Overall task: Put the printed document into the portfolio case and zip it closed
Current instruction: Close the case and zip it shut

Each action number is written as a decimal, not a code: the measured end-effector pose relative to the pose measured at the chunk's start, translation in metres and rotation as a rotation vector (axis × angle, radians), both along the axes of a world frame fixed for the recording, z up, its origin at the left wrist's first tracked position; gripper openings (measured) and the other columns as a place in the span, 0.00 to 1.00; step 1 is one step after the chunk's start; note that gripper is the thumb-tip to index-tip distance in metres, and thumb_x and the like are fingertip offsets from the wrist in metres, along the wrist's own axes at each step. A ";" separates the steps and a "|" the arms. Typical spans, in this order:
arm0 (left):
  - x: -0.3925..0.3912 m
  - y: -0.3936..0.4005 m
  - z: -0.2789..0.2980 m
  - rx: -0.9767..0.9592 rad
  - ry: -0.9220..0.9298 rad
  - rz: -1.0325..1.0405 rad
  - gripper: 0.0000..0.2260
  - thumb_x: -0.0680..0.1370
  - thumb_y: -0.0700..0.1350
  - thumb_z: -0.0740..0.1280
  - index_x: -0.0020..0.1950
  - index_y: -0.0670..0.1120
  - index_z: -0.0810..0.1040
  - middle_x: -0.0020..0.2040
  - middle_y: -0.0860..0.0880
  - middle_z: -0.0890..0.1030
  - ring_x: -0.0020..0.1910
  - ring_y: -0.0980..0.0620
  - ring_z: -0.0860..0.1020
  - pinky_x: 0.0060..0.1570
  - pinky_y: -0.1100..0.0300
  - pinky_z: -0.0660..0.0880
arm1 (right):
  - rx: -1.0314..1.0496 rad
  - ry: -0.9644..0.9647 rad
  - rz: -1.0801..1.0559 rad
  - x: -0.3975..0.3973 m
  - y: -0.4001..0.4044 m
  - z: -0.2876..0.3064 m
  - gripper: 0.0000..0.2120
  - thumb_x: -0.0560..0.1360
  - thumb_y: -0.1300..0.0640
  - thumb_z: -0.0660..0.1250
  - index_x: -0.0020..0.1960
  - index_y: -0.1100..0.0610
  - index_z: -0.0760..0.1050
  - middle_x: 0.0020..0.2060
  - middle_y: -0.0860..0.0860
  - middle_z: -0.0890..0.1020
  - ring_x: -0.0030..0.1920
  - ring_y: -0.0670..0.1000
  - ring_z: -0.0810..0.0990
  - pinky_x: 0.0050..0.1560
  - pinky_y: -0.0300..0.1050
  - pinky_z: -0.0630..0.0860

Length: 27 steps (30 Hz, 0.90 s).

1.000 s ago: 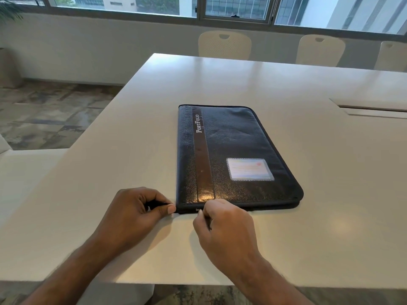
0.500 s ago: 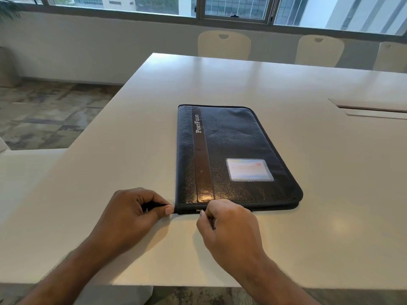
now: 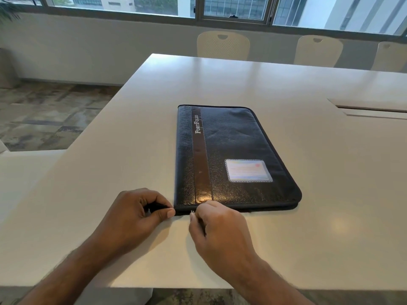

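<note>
A black leather portfolio case (image 3: pixel 233 155) lies flat and closed on the white table (image 3: pixel 110 172), with a brown stripe marked "PortFolio" and a clear card window on its cover. My left hand (image 3: pixel 136 212) pinches a black tab at the case's near left corner. My right hand (image 3: pixel 218 230) pinches the small metal zipper pull (image 3: pixel 192 211) on the near edge, close to that corner. No printed document is visible.
Three cream chairs (image 3: pixel 222 44) stand along the table's far side under the windows. A recessed cable flap (image 3: pixel 370 110) sits in the tabletop at the right. The table's near edge runs just under my forearms; patterned floor lies to the left.
My right hand has slid the zipper pull a little leftward along the near edge toward the corner. My left hand and the case have stayed put.
</note>
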State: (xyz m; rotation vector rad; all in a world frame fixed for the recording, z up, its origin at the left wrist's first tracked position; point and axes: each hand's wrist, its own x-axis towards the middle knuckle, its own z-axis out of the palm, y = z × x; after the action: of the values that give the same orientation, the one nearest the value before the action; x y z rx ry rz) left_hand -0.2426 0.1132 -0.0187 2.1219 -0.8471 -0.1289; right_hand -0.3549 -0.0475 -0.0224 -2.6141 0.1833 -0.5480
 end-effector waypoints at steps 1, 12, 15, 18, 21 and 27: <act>0.000 0.001 0.000 -0.004 0.007 -0.001 0.08 0.69 0.45 0.77 0.37 0.59 0.84 0.38 0.62 0.83 0.40 0.57 0.81 0.39 0.57 0.78 | 0.006 0.006 0.002 0.000 -0.002 0.000 0.15 0.76 0.52 0.62 0.32 0.51 0.63 0.29 0.44 0.69 0.28 0.47 0.66 0.28 0.42 0.64; -0.002 0.000 -0.002 -0.040 -0.020 0.030 0.12 0.69 0.44 0.78 0.36 0.62 0.83 0.37 0.63 0.83 0.39 0.58 0.82 0.37 0.62 0.76 | 0.023 0.014 -0.134 -0.008 -0.008 -0.002 0.15 0.73 0.50 0.62 0.29 0.50 0.64 0.25 0.45 0.69 0.25 0.47 0.67 0.24 0.37 0.59; 0.000 -0.002 -0.001 -0.044 -0.027 0.034 0.09 0.68 0.44 0.78 0.36 0.59 0.84 0.36 0.61 0.84 0.38 0.57 0.82 0.38 0.58 0.77 | -0.012 -0.021 -0.054 -0.003 -0.005 0.000 0.16 0.74 0.54 0.63 0.31 0.51 0.61 0.26 0.44 0.66 0.26 0.46 0.64 0.26 0.38 0.58; -0.002 -0.004 -0.001 -0.045 -0.031 0.030 0.08 0.68 0.43 0.78 0.36 0.57 0.84 0.36 0.59 0.83 0.38 0.55 0.81 0.38 0.52 0.78 | -0.009 -0.031 0.005 0.000 -0.001 0.001 0.17 0.76 0.54 0.63 0.32 0.51 0.59 0.29 0.44 0.65 0.27 0.46 0.63 0.28 0.41 0.61; -0.002 -0.003 -0.001 -0.042 -0.023 0.031 0.08 0.69 0.43 0.78 0.36 0.56 0.85 0.36 0.60 0.84 0.38 0.56 0.82 0.39 0.54 0.78 | 0.003 -0.019 0.019 0.000 0.000 0.001 0.16 0.76 0.54 0.63 0.32 0.51 0.60 0.29 0.44 0.66 0.27 0.46 0.63 0.27 0.41 0.62; -0.003 0.000 -0.001 -0.043 -0.019 0.072 0.09 0.68 0.44 0.78 0.36 0.59 0.84 0.37 0.63 0.84 0.40 0.59 0.81 0.39 0.69 0.74 | 0.034 0.010 -0.092 -0.011 -0.015 0.000 0.16 0.74 0.53 0.63 0.30 0.51 0.63 0.25 0.44 0.67 0.26 0.47 0.66 0.25 0.39 0.61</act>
State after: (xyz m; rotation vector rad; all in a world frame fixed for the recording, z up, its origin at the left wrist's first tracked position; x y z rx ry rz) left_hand -0.2460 0.1130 -0.0197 2.1130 -0.7773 -0.0521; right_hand -0.3663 -0.0622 -0.0220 -2.5861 0.3139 -0.5584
